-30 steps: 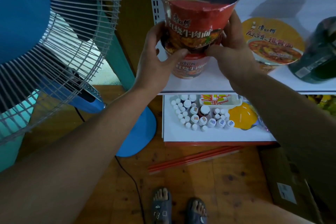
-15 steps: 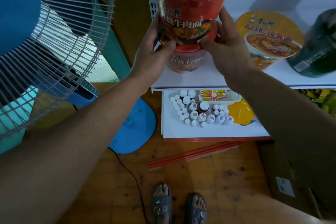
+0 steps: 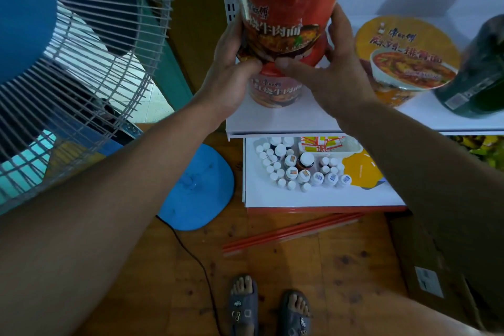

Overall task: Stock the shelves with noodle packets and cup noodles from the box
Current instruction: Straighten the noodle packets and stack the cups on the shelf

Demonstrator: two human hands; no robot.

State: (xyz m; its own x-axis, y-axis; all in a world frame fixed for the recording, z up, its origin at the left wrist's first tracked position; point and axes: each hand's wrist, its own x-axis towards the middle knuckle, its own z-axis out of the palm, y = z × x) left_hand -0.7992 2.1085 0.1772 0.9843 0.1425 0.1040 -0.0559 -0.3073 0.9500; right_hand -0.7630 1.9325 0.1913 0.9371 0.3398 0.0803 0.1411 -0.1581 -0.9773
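Cup (image 3: 289,18) between left hand (image 3: 231,75), right hand (image 3: 339,73)

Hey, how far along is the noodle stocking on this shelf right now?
Done: a lower red cup, a yellow bowl and a dark green container sit on the white shelf. In hand: left hand and right hand grip an upper red cup directly over the lower one. Left: setting it down; the cardboard box shows only its outside, so remaining stock can't be judged.
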